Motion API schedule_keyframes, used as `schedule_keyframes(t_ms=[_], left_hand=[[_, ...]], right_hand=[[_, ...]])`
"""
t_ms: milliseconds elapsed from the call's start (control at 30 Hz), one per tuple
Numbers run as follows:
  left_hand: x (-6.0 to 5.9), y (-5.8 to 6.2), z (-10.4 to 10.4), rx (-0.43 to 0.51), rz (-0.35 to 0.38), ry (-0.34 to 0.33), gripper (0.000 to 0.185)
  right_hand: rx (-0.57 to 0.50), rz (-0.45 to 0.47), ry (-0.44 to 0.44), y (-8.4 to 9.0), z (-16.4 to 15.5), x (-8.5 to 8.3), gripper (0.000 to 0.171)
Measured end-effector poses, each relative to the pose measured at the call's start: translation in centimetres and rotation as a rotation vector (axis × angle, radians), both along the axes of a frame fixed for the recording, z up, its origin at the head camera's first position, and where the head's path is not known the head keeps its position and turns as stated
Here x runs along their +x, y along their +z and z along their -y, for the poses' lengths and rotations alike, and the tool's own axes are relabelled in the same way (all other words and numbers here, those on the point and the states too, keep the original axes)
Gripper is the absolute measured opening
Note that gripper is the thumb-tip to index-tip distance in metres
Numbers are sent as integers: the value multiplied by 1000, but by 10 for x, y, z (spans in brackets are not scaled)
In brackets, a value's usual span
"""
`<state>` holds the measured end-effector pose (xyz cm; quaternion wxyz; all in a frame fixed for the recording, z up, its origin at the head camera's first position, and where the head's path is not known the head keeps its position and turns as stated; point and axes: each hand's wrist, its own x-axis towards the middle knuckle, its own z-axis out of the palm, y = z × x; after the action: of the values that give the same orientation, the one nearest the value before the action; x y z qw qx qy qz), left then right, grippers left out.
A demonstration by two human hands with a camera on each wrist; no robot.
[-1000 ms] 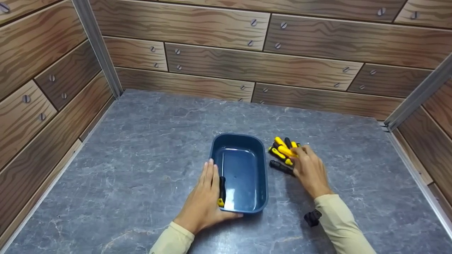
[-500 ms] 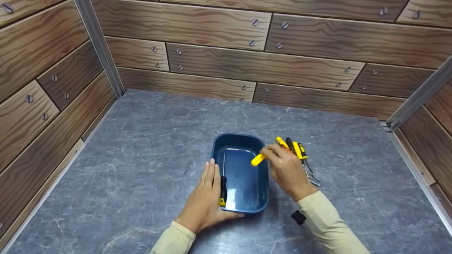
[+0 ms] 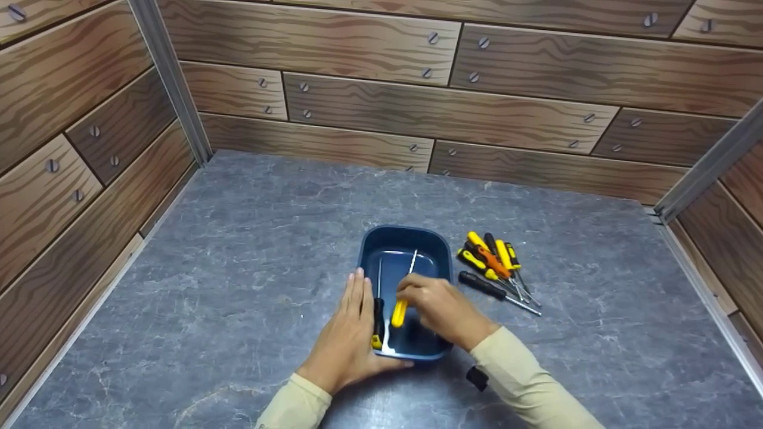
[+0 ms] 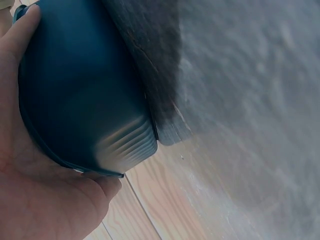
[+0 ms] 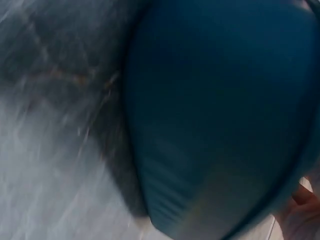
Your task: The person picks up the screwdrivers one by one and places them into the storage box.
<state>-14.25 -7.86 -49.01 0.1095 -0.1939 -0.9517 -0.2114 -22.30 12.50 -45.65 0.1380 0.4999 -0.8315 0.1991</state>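
Observation:
A deep blue plastic bin (image 3: pixel 405 236) sits on the grey table, with its ribbed outer wall (image 4: pixel 127 142) filling much of the left wrist view. My left hand (image 3: pixel 341 336) rests against its left side, straight fingers along the wall and thumb along the near end. Inside the bin, my right hand (image 3: pixel 438 307) holds a yellow-handled screwdriver (image 3: pixel 399 314) whose shaft points toward the far end. Another screwdriver (image 3: pixel 378 316), black-handled with a yellow butt, lies along the bin's left wall. The right wrist view shows the bin's outer side, blurred; the held screwdriver is hidden there.
To the right of the bin lies a loose pile of screwdrivers (image 3: pixel 503 253) with yellow, black and orange (image 3: pixel 494 262) handles. A black-handled screwdriver (image 3: pixel 484 285) lies nearest the bin. Wood-patterned panels (image 3: pixel 369 98) stand around the table's back and sides.
My right hand has picked the yellow-handled screwdriver from the pile and carried it left into the bin, turning the shaft toward the far end. My left hand stays at the bin.

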Motion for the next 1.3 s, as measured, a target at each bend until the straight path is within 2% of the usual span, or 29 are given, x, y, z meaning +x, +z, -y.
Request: schedule_keyframes(t_ms=[167, 433, 567, 867, 1133, 1300], left_hand=[[0, 0, 1, 7, 11, -5, 139], [0, 1, 1, 13, 28, -14, 138], [0, 1, 1, 11, 19, -9, 139], [0, 0, 1, -10, -36, -11, 139], [0, 1, 1, -8, 16, -3, 139], [0, 1, 0, -6, 23, -6, 139]], right_hand=[[100, 143, 13, -5, 11, 2, 30], [171, 235, 17, -12, 18, 3, 29], [177, 244, 21, -14, 18, 2, 28], [195, 205, 17, -17, 19, 2, 19], [184, 227, 39, -19, 20, 3, 21], [169, 235, 42, -20, 18, 4, 26]])
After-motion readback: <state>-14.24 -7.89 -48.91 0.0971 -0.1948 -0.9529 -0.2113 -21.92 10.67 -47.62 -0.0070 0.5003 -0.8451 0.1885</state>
